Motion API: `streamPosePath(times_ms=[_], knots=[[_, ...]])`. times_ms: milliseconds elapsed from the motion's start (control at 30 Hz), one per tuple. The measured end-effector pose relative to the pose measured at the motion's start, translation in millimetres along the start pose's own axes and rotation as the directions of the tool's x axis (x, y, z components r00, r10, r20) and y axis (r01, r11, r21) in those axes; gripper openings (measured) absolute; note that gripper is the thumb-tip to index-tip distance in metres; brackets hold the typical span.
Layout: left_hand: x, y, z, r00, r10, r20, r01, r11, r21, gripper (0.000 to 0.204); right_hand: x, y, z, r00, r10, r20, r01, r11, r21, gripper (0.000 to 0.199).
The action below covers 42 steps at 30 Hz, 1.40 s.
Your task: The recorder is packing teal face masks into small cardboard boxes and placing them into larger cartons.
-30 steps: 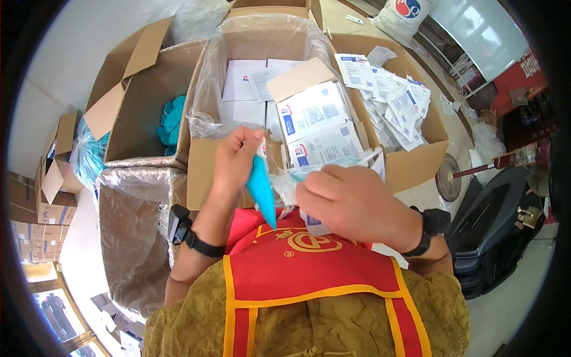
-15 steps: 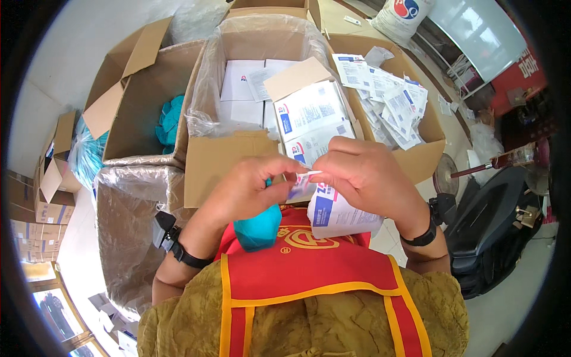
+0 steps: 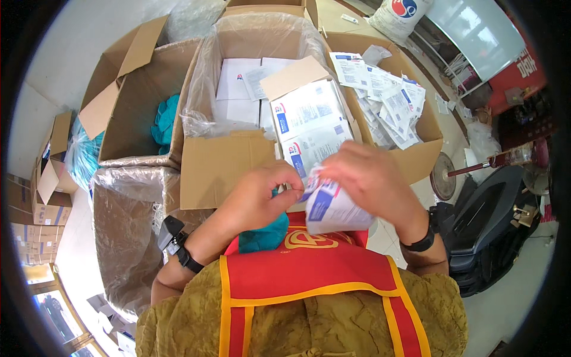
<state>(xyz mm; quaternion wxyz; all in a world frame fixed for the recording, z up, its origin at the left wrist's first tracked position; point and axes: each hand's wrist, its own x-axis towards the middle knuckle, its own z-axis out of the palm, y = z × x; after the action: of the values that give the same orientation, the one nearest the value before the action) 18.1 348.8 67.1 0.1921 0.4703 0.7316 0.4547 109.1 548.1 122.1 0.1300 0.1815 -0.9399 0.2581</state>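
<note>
Both forearms (image 3: 205, 239) are slanting inward. The left hand (image 3: 262, 191) is holding thumb (image 3: 285, 200) and index finger (image 3: 285, 172) close together; the right hand (image 3: 370, 181), slightly blurred, is facing it, fingers (image 3: 336, 169) bending downward.

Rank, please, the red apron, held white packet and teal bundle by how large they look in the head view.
1. Red apron
2. White packet, in right hand
3. Teal bundle, partly hidden by left hand

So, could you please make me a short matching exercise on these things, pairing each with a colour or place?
1. Printed packet
2. Teal bundle
3. Apron
4. Packet heap

A. Red with yellow edging
B. In the open carton on the right
C. At the left hand
D. In the right hand

Pairs: 1-D, 2-C, 3-A, 4-B
</note>
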Motion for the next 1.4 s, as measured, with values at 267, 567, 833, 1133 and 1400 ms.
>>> streamPosePath(times_ms=[267,567,833,1133,1400], knots=[[1,0,8,0.995,-0.097,0.005,0.097,0.988,-0.124,0.023,4,-12,16,0.999,0.021,0.025,-0.023,0.996,0.083,0.005],[-22,-21,-12,0.938,-0.307,-0.158,0.143,0.761,-0.632,0.02,0,14,-17,0.992,0.105,-0.073,-0.111,0.989,-0.093,0.008],[-68,-38,-79,0.753,-0.333,-0.567,-0.152,0.751,-0.643,0.017,28,79,-22,0.972,0.224,0.071,-0.215,0.97,-0.11,0.014],[-60,-57,-56,0.802,-0.232,-0.551,-0.186,0.779,-0.599,0.045,50,134,95,0.768,0.382,0.515,-0.143,0.885,-0.444,0.028],[-17,-62,-39,0.747,-0.605,-0.277,0.213,0.611,-0.762,0.052,41,134,90,0.767,0.393,0.507,-0.136,0.872,-0.47,0.031]])
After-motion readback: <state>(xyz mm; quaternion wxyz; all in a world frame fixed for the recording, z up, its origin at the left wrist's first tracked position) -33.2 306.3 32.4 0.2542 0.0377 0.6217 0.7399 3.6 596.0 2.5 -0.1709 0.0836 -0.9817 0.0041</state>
